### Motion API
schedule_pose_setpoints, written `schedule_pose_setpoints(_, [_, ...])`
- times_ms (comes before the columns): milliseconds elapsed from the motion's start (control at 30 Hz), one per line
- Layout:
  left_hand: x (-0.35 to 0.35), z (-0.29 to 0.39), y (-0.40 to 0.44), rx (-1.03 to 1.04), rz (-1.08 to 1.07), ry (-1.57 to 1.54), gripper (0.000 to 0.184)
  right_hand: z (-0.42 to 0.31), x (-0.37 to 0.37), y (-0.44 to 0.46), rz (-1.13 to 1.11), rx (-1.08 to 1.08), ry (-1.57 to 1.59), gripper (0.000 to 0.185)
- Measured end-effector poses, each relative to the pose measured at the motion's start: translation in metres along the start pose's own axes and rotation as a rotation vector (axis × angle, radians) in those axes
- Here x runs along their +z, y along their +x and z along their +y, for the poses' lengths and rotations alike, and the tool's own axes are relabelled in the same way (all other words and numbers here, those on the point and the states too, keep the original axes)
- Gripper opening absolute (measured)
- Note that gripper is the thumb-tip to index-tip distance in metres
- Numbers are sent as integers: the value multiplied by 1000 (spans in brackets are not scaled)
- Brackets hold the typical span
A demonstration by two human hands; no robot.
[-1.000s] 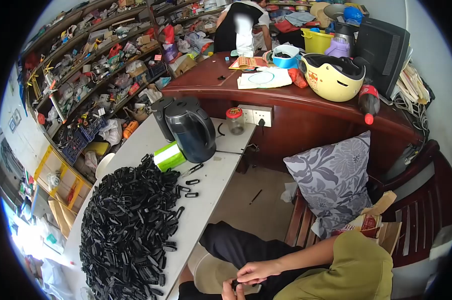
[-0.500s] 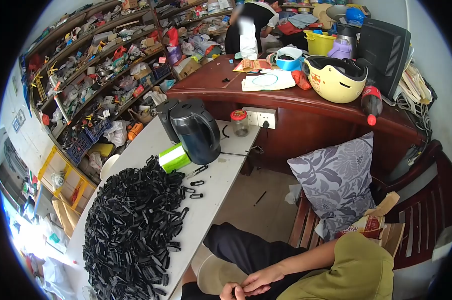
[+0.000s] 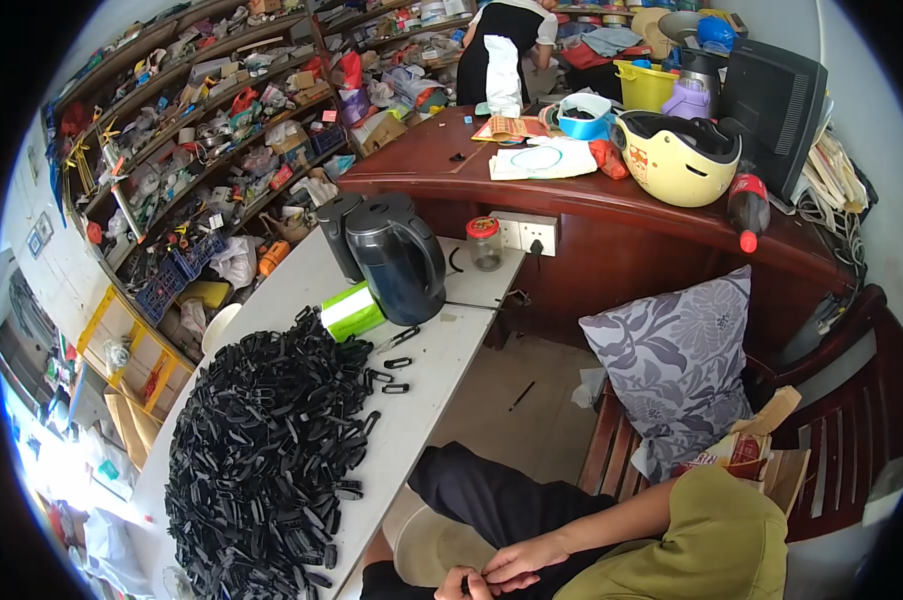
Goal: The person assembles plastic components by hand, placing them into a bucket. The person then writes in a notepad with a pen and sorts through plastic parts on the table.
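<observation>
Down at the bottom edge, my left hand is curled closed and partly cut off by the frame. My right hand meets it, fingers pressed together against it. Whatever they grip is hidden or too small to make out. Just beyond both hands sits a beige round basin, low beside my dark-trousered leg. To the left, a large heap of small black plastic clips covers much of the white table. A few loose clips lie apart at its right side.
Behind the heap stand a green-and-white packet, two dark kettles and a red-lidded jar. A reddish desk carries a helmet and cola bottle. A cushion rests on the wooden bench. Another person stands behind.
The view has shifted slightly. The person in the background has moved and stands more upright. My hands stay together at nearly the same spot, with only slight finger movement.
</observation>
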State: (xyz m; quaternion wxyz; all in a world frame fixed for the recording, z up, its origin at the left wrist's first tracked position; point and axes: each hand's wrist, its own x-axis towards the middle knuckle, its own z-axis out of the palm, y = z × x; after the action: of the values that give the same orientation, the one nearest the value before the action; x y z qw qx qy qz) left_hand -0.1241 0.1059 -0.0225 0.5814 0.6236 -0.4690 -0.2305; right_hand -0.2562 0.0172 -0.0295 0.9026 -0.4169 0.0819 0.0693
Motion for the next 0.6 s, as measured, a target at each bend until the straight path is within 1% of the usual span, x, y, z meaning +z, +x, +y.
schedule_pose_setpoints(133, [1, 7, 1, 4, 12, 22, 27, 2, 0, 0, 17, 13, 21, 31])
schedule_pose_setpoints(233, [1, 9, 2, 62, 35, 63, 30, 1, 2, 0, 36, 4, 18, 30])
schedule_pose_setpoints(333, [2, 20, 5, 63, 31, 57, 34, -7, 0, -3, 5, -24, 6, 27])
schedule_pose_setpoints(400, [2, 33, 8, 153, 16, 162, 38, -7, -1, -3, -3, -32, 12, 27])
schedule_pose_setpoints(433, [2, 32, 7, 153, 16, 162, 38, -7, -2, -3, -11, -39, 17, 27])
schedule_pose_setpoints(500, [1, 28, 3, 72, 6, 125, 36, 0, 1, -2, 15, -56, 35, 27])
schedule_pose_setpoints(567, [0, 27, 3, 70, 4, 128, 36, 1, 6, -1, 40, -73, 53, 29])
schedule_pose_setpoints(600, [0, 27, 3, 66, 0, 130, 35, -1, 12, -2, 92, -68, 88, 29])
